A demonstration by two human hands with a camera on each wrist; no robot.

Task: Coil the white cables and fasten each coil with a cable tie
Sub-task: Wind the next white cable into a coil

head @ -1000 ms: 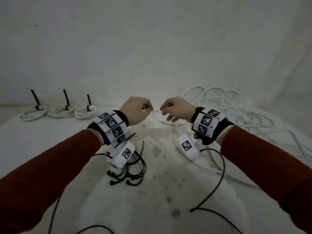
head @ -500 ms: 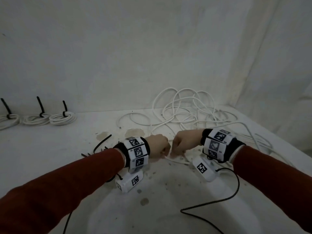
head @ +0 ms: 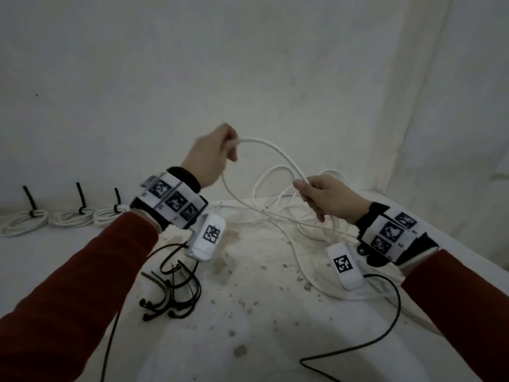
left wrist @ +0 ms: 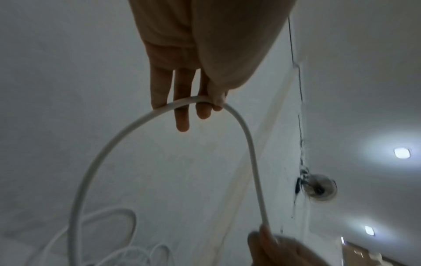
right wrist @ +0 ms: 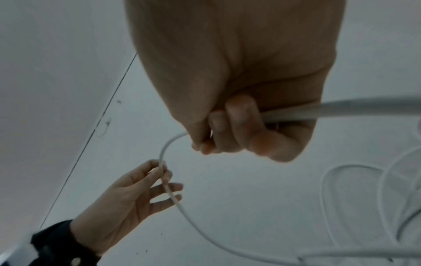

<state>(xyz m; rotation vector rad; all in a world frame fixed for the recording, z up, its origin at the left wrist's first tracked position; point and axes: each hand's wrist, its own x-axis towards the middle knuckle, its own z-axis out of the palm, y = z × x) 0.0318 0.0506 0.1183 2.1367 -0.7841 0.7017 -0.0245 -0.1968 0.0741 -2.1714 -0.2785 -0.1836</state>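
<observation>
The left hand [head: 213,155] is raised, thumb and forefinger pinched; the right hand [head: 329,198] is held lower, its grip curled closed.

White cable [head: 271,150] arched in air; three tied coils [head: 70,217] far left.

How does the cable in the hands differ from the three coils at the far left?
The held cable arches loose in the air, pinched by the left hand and gripped by the right hand; the three coils lie flat on the table.
The held cable carries no tie and trails into a loose tangle; each coil is wound tight and bound by a black cable tie.
Both are white cable.
</observation>
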